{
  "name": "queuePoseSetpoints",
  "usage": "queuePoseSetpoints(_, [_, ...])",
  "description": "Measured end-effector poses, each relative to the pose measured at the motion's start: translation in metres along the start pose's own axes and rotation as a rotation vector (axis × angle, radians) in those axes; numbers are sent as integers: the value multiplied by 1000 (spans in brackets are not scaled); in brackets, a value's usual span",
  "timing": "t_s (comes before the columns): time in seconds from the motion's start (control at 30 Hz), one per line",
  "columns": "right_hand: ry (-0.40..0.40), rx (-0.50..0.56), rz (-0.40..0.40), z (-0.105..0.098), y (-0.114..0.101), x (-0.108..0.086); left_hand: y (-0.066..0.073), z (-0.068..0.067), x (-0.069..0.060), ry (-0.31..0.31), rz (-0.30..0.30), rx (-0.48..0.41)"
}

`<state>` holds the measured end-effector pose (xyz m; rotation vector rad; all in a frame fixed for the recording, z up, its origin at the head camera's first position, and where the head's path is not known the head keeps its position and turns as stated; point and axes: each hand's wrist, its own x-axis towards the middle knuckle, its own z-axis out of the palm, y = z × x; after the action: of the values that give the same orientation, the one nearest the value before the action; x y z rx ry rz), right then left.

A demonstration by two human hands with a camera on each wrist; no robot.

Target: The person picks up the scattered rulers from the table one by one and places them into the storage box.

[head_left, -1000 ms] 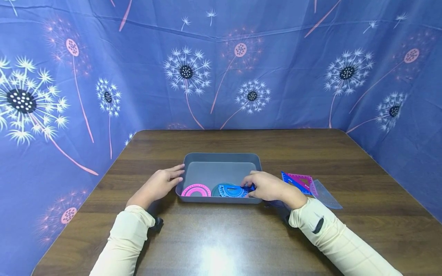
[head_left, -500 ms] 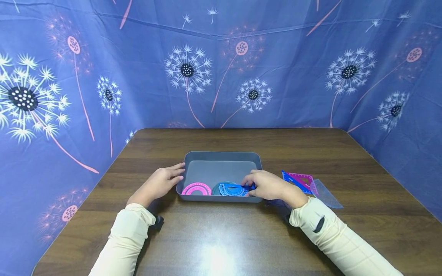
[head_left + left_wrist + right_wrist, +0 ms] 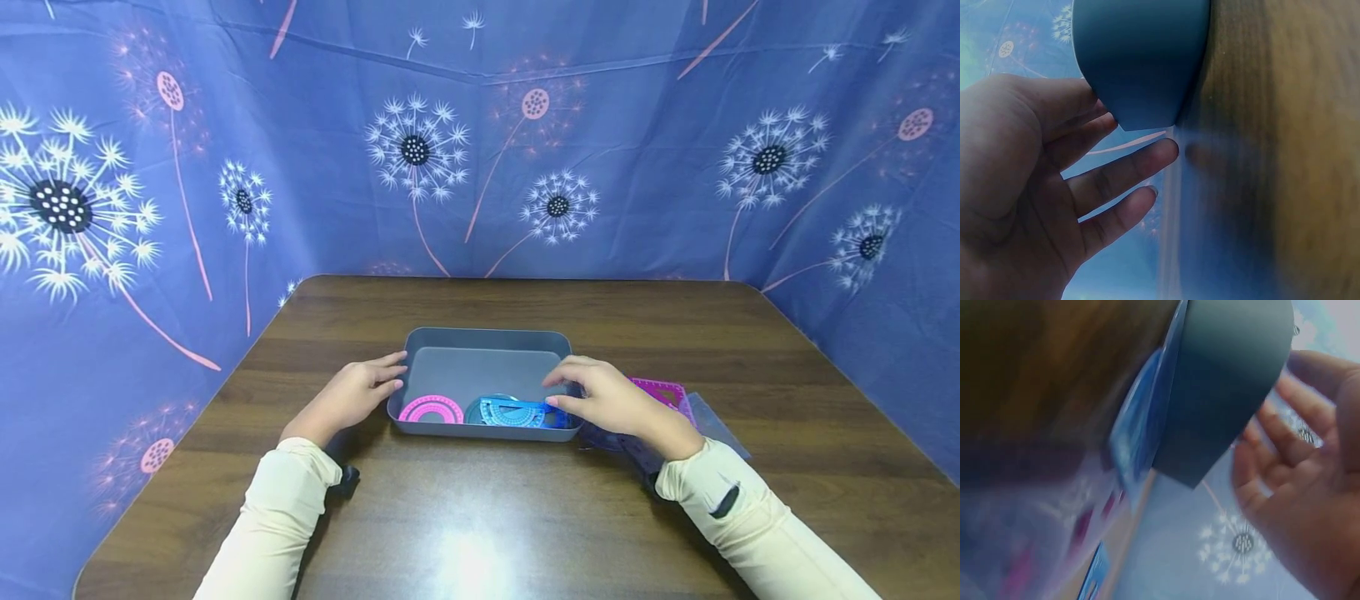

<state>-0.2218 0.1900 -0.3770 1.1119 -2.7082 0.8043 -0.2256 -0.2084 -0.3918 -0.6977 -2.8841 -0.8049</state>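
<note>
A grey tray (image 3: 487, 362) stands on the table with protractors along its near side. A pink protractor (image 3: 431, 401) lies at the left, a light blue one (image 3: 513, 415) right of centre, partly over a greenish one. A darker blue piece (image 3: 557, 419) sits in the near right corner, its shape partly hidden. My left hand (image 3: 348, 400) rests its extended fingertips against the tray's left wall (image 3: 1141, 69). Above the right rim, my right hand (image 3: 611, 402) has loosely bent, spread fingers and holds nothing; in the right wrist view it is beside the tray wall (image 3: 1229, 381).
To the right of the tray, partly behind my right hand, lie a magenta set square (image 3: 663, 388) and a clear triangular piece (image 3: 718, 427). A bluish transparent piece (image 3: 600, 437) lies close by the tray's near right corner. A patterned blue cloth (image 3: 480, 167) hangs behind the table.
My right hand has let go of the dark blue piece in the tray's corner, and has moved up and right with fingers spread. The left hand stays at the tray's left side.
</note>
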Motion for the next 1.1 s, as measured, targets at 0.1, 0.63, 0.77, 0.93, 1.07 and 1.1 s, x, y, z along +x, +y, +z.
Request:
queuePoseSetpoints(0.1, [95,29,-55,-7,3,-9,1,0,0,5,3,7])
queuePoseSetpoints(0.63, [377,-138,-86,-42,50,-48,3,0,0,26,13,44])
queuePoseSetpoints(0.77, [400,-191,15,-52,62,-61,3,0,-1,11,-4,48])
queuePoseSetpoints(0.93, [372,-222,140,-65,74,-75,3,0,-1,26,22,43])
queuePoseSetpoints(1.07, [324,-213,222,-74,81,-85,3,1,0,27,35,41])
queuePoseSetpoints(1.1, [312,-211,242,-76,83,-87,3,0,0,23,31,40])
